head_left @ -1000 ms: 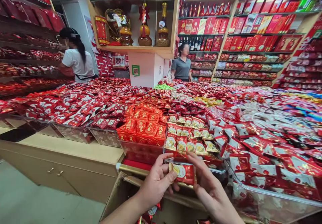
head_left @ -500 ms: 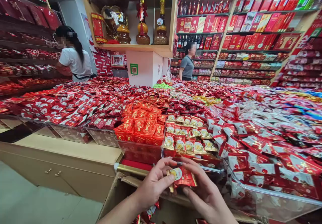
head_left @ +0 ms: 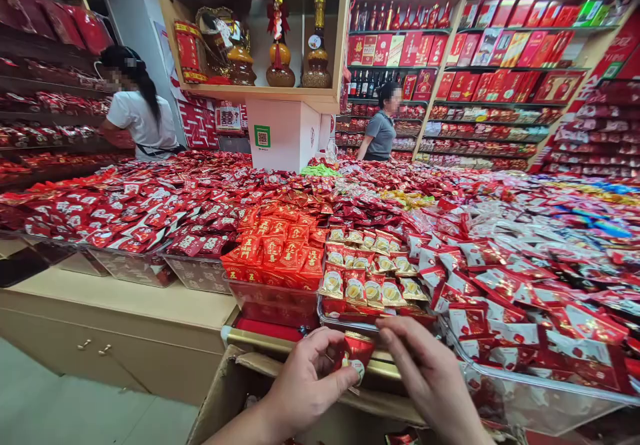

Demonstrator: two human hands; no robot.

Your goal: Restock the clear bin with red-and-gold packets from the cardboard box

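My left hand [head_left: 313,381] pinches a small red candy packet [head_left: 358,355] with a white round print, held upright above a cardboard box [head_left: 260,365]. To its right, my right hand [head_left: 423,361] is off the packet, its fingers stretched out and apart from the thumb. Just beyond both hands, a clear bin [head_left: 330,319] holds rows of red and gold packets with a durian picture [head_left: 373,289]. A few red packets [head_left: 403,435] lie inside the cardboard box, partly hidden by my hands.
Left of the durian bin stands a bin of orange-red packets [head_left: 280,251]; on the right is one of red and white packets [head_left: 515,338]. A beige counter [head_left: 150,305] runs along the left. Two people, one in a white shirt [head_left: 143,121] and one in grey [head_left: 381,131], stand farther back.
My right hand has let go of the packet and moved right. The packet has turned from lying sideways to upright in my left hand. The view has shifted slightly.
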